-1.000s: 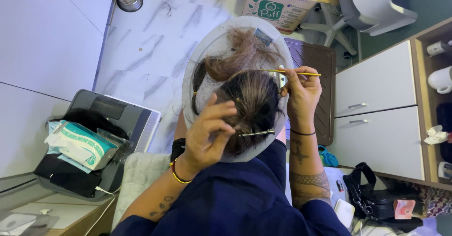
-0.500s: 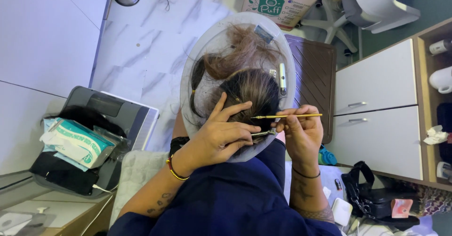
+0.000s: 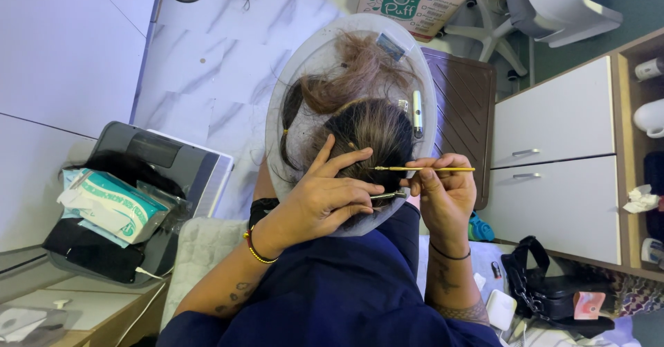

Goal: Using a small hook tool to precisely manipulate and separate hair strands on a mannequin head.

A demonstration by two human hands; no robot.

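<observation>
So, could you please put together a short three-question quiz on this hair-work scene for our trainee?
1. True or false: the right hand holds a thin yellow stick level above the dark hair.
2. Which does the left hand pinch between its fingers: A) a metal hair clip, B) a comb, C) scissors?
3. What lies on the grey case at the left?

Key:
1. True.
2. A.
3. A white and teal packet.
</observation>
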